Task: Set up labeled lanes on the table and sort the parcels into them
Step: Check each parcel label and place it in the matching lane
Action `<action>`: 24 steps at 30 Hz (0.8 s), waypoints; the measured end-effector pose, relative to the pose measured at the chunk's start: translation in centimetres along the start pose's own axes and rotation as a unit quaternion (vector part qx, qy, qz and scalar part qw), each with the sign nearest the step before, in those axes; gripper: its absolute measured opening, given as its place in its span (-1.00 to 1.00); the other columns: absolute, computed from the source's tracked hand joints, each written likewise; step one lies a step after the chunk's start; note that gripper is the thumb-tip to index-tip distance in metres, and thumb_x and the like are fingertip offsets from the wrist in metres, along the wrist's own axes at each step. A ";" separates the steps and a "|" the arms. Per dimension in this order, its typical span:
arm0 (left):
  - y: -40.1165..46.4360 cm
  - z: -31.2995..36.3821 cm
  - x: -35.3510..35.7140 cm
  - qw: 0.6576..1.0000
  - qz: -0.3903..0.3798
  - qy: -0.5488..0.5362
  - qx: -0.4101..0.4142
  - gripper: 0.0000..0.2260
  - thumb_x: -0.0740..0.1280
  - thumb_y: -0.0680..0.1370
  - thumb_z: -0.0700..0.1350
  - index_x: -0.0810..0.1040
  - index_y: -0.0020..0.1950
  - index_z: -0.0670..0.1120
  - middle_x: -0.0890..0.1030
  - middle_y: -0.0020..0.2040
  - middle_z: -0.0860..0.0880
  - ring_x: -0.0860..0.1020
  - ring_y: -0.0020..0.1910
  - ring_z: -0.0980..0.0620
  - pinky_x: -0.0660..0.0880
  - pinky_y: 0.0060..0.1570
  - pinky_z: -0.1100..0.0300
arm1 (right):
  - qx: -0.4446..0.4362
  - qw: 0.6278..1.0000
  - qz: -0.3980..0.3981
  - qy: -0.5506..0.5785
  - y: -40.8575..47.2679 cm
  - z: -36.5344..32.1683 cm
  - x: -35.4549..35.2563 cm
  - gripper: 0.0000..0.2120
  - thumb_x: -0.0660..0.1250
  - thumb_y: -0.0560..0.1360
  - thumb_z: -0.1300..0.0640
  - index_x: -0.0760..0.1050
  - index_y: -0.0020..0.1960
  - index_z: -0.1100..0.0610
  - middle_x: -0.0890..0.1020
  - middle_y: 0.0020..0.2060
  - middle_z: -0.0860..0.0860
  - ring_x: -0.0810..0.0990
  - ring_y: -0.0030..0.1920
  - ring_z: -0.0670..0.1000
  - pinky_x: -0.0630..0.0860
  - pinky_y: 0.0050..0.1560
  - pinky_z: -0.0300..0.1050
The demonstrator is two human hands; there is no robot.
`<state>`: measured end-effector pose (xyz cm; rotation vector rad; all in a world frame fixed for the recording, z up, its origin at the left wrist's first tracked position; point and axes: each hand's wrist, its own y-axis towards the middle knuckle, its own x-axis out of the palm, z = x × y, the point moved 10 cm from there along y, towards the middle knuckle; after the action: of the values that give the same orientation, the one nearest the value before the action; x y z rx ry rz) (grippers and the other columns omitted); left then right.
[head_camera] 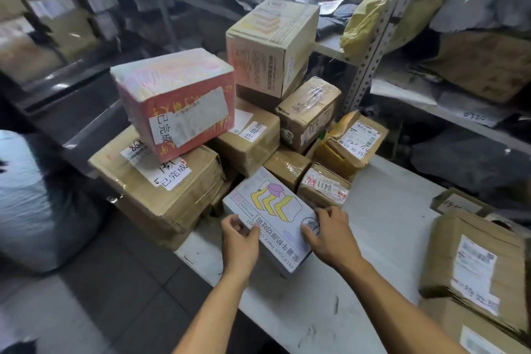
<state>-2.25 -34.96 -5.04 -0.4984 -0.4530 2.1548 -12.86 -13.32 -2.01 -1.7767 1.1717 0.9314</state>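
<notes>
Both hands, left [240, 234] and right [330, 231], gripped the white box [273, 210] by opposite edges, on the table [388, 210]

The red box [175, 100] bears a slip reading "已完成". Under it, the large brown carton [161, 181] shows "已完成" and "86X". Right of it, a small taped parcel [323, 185] reads "0411".

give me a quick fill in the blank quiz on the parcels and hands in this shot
1. Both hands hold the ____ box with the yellow drawing.
2. The red parcel rests on top of a large ____ cardboard box.
3. The left hand grips the held box's ____ edge.
4. The small parcel behind the right hand bears the number ____.

Missing words: white; brown; left; 0411
</notes>
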 end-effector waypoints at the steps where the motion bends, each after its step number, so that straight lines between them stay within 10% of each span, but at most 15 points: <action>1: -0.1 -0.3 -0.1 1.000 -0.001 -0.003 -0.007 -0.51 0.41 0.57 -0.10 0.23 0.40 0.01 0.45 0.21 0.06 0.55 0.07 0.06 0.57 0.08 0.02 | 0.008 1.000 -0.012 0.010 -0.5 0.2 0.5 -0.55 0.21 0.55 -0.20 0.38 0.31 0.06 0.40 0.15 0.04 0.33 0.25 0.07 0.42 0.17 -0.05; 8: -1.0 -3.1 0.4 0.993 -0.080 0.077 -0.031 -0.53 0.37 0.58 -0.04 0.32 0.46 0.00 0.60 0.08 0.13 0.56 -0.07 0.24 0.48 -0.22 0.27 | 0.087 0.978 -0.088 0.170 -5.3 2.7 3.8 -0.65 0.35 0.44 -0.22 0.25 -0.04 -0.06 0.55 -0.10 -0.11 0.56 -0.15 -0.10 0.45 -0.29 -0.15; 19: -7.3 -4.2 3.1 0.993 -0.113 0.034 -0.001 -0.84 0.26 0.62 -0.10 0.53 0.13 0.14 0.69 -0.04 0.19 0.67 -0.09 0.20 0.61 -0.16 0.16 | 0.108 0.898 -0.101 0.415 -10.9 6.6 2.4 -0.73 0.22 0.64 -0.02 0.59 0.27 -0.15 0.43 0.34 -0.25 0.42 0.34 -0.19 0.34 0.37 -0.11; 24: -9.4 -3.4 5.6 0.978 -0.186 -0.081 -0.037 -0.81 0.20 0.67 -0.19 0.56 0.20 -0.12 0.72 0.03 -0.14 0.70 0.01 -0.15 0.64 0.00 -0.09 | 0.101 0.861 -0.022 0.498 -13.1 10.4 -1.2 -0.70 0.39 0.56 0.12 0.60 0.20 -0.22 0.52 0.32 -0.16 0.55 0.28 -0.06 0.50 0.10 -0.14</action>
<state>2.59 -24.62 -4.43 -0.2545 -0.6636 1.8259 -2.43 -0.18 -2.42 -2.1262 1.7369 -0.2485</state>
